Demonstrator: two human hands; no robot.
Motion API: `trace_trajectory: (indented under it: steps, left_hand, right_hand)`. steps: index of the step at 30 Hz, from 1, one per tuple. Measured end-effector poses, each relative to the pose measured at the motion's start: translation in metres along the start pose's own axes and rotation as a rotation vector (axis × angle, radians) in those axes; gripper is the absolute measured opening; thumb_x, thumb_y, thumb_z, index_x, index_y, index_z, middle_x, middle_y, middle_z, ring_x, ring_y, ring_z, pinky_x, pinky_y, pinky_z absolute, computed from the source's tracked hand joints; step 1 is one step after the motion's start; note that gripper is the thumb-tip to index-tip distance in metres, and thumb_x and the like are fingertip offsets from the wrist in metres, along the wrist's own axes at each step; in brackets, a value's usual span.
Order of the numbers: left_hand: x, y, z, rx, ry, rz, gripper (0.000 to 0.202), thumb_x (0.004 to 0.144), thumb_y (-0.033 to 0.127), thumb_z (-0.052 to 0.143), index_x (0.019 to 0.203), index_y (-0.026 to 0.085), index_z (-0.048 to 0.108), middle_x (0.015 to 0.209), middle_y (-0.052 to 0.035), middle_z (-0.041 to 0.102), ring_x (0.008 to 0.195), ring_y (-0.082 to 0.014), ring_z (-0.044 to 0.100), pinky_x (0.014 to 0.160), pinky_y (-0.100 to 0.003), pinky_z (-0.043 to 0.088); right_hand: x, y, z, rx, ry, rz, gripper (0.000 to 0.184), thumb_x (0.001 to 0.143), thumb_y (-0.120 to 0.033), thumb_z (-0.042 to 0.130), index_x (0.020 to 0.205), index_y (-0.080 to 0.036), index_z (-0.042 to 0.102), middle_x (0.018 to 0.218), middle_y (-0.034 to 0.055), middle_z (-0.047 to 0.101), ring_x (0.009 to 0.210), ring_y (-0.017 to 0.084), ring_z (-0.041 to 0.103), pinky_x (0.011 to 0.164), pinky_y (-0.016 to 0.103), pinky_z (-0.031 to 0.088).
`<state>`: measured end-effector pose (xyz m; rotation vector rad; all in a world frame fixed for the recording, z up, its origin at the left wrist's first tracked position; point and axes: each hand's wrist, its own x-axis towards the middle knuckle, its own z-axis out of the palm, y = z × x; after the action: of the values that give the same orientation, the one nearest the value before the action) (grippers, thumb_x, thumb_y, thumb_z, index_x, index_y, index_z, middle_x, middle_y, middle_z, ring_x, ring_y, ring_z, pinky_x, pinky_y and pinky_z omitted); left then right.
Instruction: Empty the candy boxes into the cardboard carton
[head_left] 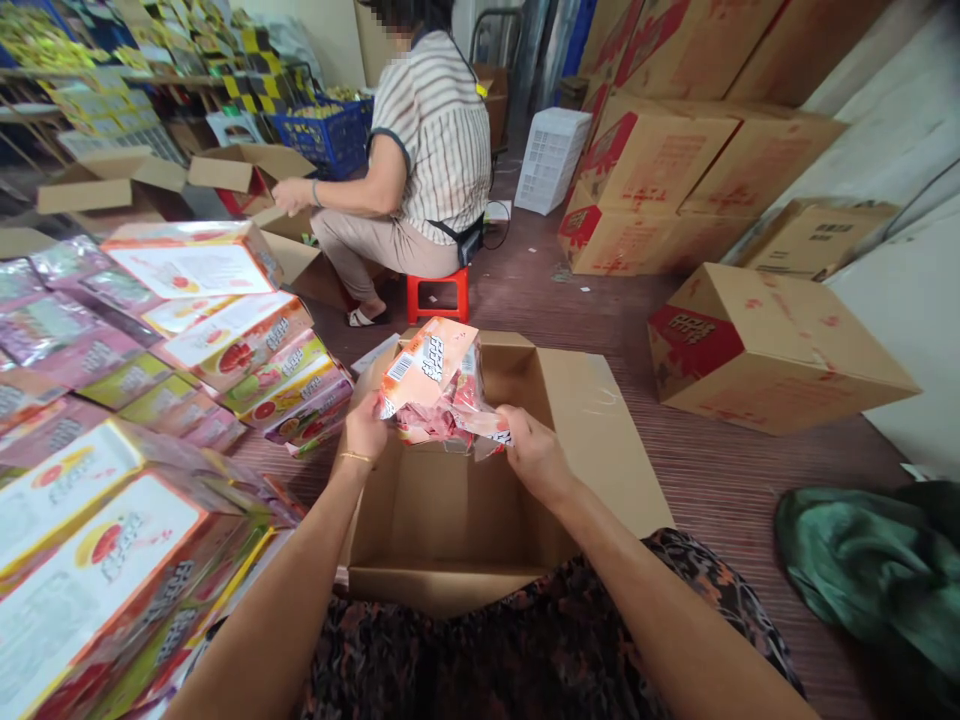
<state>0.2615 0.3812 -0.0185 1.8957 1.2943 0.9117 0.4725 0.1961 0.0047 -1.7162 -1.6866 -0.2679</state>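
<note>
Both my hands hold an orange shrink-wrapped product box (429,378) above an open cardboard carton (600,440) on the floor in front of me. My left hand (365,428) grips the box's lower left end, fingers closed on it. My right hand (534,452) pinches the loose plastic wrap at the box's lower right. The box is tilted, its barcode end facing me. The carton's inside looks bare where it shows below the box.
Stacks of wrapped colourful product boxes (112,420) fill the left. A person in a striped top (427,150) sits on a red stool (439,293) behind the carton. Closed cardboard cartons (765,345) stand at the right, a green cloth (870,570) lies at lower right.
</note>
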Motion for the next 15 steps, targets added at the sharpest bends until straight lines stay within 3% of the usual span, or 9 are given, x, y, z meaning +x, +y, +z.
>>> trace_trajectory:
  steps: [2,5,9,11,13,15]
  left_hand:
    - [0.001,0.006,-0.005,0.023,0.044,0.054,0.037,0.063,0.006,0.048,0.092,0.011,0.071,0.074,-0.0039,0.071,0.072,-0.0188,0.064,0.070,-0.024,0.051]
    - [-0.003,0.017,-0.005,0.046,0.141,0.154,0.032,0.070,0.012,0.054,0.098,0.013,0.070,0.077,-0.0028,0.072,0.070,-0.0172,0.063,0.065,-0.023,0.049]
    - [-0.009,0.026,0.002,0.019,0.209,0.309,0.031,0.080,0.022,0.057,0.108,0.016,0.068,0.097,-0.0056,0.074,0.086,-0.0191,0.067,0.080,-0.026,0.052]
    - [-0.010,0.027,0.003,0.011,0.211,0.374,0.031,0.083,0.024,0.056,0.111,0.017,0.068,0.105,-0.0077,0.073,0.094,-0.0203,0.068,0.087,-0.028,0.052]
    - [-0.010,0.026,0.001,0.006,0.233,0.416,0.032,0.083,0.025,0.058,0.112,0.017,0.067,0.109,-0.0087,0.072,0.099,-0.0212,0.067,0.089,-0.029,0.052]
    - [-0.009,0.025,-0.001,0.000,0.271,0.448,0.030,0.084,0.027,0.060,0.111,0.017,0.067,0.106,-0.0084,0.072,0.097,-0.0214,0.067,0.087,-0.030,0.053]
  right_hand:
    - [0.000,0.000,-0.002,-0.019,-0.045,0.061,0.038,0.080,-0.004,0.040,0.112,-0.017,0.056,0.100,0.0110,0.068,0.088,0.022,0.065,0.075,0.030,0.051]
    - [0.000,-0.003,0.001,0.012,-0.168,0.310,0.038,0.080,-0.010,0.049,0.116,-0.020,0.055,0.106,0.0097,0.069,0.089,0.025,0.067,0.071,0.031,0.049]
    - [0.003,-0.005,0.013,0.269,-0.358,0.713,0.045,0.079,-0.013,0.058,0.123,-0.016,0.050,0.086,0.0077,0.071,0.067,0.023,0.067,0.060,0.030,0.050]
    - [0.006,-0.004,0.017,0.501,-0.363,0.876,0.057,0.073,-0.007,0.059,0.128,-0.017,0.047,0.084,0.0051,0.072,0.064,0.022,0.067,0.061,0.031,0.054]
    - [0.008,-0.004,0.020,0.713,-0.303,0.898,0.071,0.066,-0.005,0.062,0.134,-0.020,0.046,0.096,0.0045,0.072,0.076,0.022,0.070,0.071,0.035,0.058]
    - [0.008,-0.006,0.021,0.884,-0.212,0.777,0.080,0.064,-0.009,0.070,0.138,-0.024,0.045,0.117,0.0047,0.069,0.100,0.023,0.068,0.092,0.039,0.056]
